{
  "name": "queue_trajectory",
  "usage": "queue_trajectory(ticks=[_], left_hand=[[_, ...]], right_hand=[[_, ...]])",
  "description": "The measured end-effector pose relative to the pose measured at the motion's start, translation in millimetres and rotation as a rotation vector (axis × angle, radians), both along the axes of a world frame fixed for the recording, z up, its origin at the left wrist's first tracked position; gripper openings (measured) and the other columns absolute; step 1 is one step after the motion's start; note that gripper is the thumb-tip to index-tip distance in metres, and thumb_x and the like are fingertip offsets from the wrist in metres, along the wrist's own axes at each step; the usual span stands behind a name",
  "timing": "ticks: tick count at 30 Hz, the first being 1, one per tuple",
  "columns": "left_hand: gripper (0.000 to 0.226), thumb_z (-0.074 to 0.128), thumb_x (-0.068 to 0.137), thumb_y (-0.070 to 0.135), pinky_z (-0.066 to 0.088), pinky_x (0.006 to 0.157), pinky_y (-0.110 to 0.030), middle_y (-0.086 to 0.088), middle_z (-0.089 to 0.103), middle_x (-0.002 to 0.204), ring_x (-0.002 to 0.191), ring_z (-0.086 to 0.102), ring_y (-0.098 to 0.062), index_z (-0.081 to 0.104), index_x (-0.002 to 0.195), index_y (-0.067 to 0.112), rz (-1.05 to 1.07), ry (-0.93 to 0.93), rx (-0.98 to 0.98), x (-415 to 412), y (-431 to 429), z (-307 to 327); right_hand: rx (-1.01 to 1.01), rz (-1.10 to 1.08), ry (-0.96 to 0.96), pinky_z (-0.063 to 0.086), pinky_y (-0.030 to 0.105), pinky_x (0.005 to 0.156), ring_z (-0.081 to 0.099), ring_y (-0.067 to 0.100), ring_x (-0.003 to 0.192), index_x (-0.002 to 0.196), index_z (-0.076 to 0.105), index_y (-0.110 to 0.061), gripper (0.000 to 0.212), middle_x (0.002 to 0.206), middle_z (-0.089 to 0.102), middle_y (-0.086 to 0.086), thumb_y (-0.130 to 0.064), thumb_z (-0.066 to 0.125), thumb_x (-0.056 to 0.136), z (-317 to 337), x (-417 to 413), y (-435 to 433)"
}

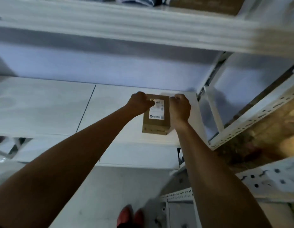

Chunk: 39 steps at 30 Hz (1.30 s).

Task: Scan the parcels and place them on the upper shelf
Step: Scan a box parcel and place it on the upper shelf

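Your left hand [139, 103] and right hand [180, 106] grip the far sides of a brown cardboard parcel [157, 120] bearing a white label [157, 109].

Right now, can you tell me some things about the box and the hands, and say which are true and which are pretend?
1. Both hands are on the cardboard box. True: the left hand and the right hand grip its far end.
2. The box has a white label on top. True.
3. The box is bright red. False: it is brown.
4. The box lies on the floor. False: it sits on a white shelf.
5. The person wears long sleeves. False: both forearms are bare.
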State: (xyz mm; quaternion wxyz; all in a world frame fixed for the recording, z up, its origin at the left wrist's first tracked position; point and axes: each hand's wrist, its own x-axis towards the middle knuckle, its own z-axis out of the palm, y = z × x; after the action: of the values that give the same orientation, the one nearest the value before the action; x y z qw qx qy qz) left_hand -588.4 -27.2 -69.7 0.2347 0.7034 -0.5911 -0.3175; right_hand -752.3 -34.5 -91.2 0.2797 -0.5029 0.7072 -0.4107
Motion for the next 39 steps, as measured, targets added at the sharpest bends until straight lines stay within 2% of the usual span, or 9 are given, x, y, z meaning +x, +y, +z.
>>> queue_trajectory(ticks=[2,4,10,14,18,21,23,29,39], left_hand=[[0.060,0.071,0.093,0.041,0.050,0.088,-0.034,-0.011,0.061,0.118,0.108,0.061,-0.024,0.054,0.134,0.001,0.033,0.082,0.207,-1,-8,-30],[0.074,0.071,0.092,0.047,0.052,0.096,-0.043,-0.015,0.058,0.132,0.119,0.058,-0.032,0.045,0.143,0.000,0.068,0.178,0.343,0,-16,-61],[0.081,0.067,0.088,0.062,0.046,0.103,-0.054,-0.008,0.055,0.143,0.129,0.052,-0.030,0.044,0.146,0.011,0.206,0.495,0.481,-4,-28,-131],[0.075,0.069,0.086,0.063,0.047,0.098,-0.051,-0.002,0.059,0.135,0.121,0.054,-0.025,0.048,0.143,0.019,0.228,0.652,0.519,-9,-19,-144],[0.069,0.074,0.085,0.057,0.049,0.089,-0.045,-0.005,0.061,0.133,0.118,0.058,-0.026,0.049,0.141,0.024,0.251,0.729,0.467,-7,-13,-147],[0.076,0.077,0.080,0.060,0.049,0.100,-0.054,-0.005,0.060,0.131,0.119,0.059,-0.029,0.048,0.142,0.027,0.252,0.760,0.448,-2,-15,-142],[0.072,0.077,0.082,0.057,0.048,0.103,-0.058,-0.003,0.061,0.130,0.119,0.059,-0.028,0.049,0.141,0.028,0.256,0.812,0.403,4,-17,-135],[0.060,0.082,0.081,0.043,0.054,0.101,-0.053,-0.002,0.067,0.126,0.119,0.063,-0.031,0.058,0.134,0.030,0.264,0.961,0.242,60,-4,-115],[0.054,0.081,0.084,0.038,0.055,0.099,-0.046,-0.010,0.066,0.128,0.108,0.066,-0.028,0.059,0.133,0.030,0.434,0.991,0.043,271,78,-78]], right_hand=[[0.236,0.052,-0.029,0.050,0.035,0.093,0.062,0.027,0.119,0.136,0.060,-0.011,0.048,0.134,0.064,0.008,-0.039,0.051,0.097,-28,-6,-12],[0.373,0.108,-0.052,0.048,0.034,0.082,0.063,0.031,0.114,0.132,0.060,-0.004,0.054,0.128,0.065,0.015,-0.043,0.055,0.094,-54,-9,-17],[0.515,0.109,-0.211,0.052,0.046,0.100,0.061,0.032,0.115,0.136,0.057,-0.005,0.062,0.130,0.063,0.011,-0.048,0.063,0.091,-107,-15,-17],[0.542,0.098,-0.369,0.050,0.041,0.090,0.059,0.028,0.110,0.135,0.053,-0.009,0.072,0.125,0.062,0.007,-0.062,0.065,0.088,-127,-14,-8],[0.496,0.099,-0.445,0.049,0.040,0.090,0.057,0.014,0.090,0.127,0.055,-0.017,0.050,0.108,0.059,-0.001,-0.054,0.063,0.095,-128,-9,-6],[0.456,0.097,-0.470,0.050,0.045,0.096,0.056,0.016,0.098,0.131,0.050,-0.021,0.056,0.117,0.057,0.000,-0.058,0.066,0.091,-120,-5,-7],[0.434,0.097,-0.510,0.049,0.044,0.090,0.055,0.014,0.098,0.129,0.042,-0.027,0.062,0.121,0.056,0.000,-0.061,0.070,0.086,-113,0,-12],[0.452,0.161,-0.670,0.056,0.054,0.092,0.060,0.022,0.109,0.128,0.034,-0.025,0.063,0.119,0.058,0.001,-0.052,0.073,0.086,-82,41,-17],[0.387,0.410,-0.745,0.058,0.054,0.091,0.067,0.030,0.108,0.128,0.041,-0.022,0.057,0.119,0.064,0.007,-0.037,0.077,0.086,-46,260,23]])
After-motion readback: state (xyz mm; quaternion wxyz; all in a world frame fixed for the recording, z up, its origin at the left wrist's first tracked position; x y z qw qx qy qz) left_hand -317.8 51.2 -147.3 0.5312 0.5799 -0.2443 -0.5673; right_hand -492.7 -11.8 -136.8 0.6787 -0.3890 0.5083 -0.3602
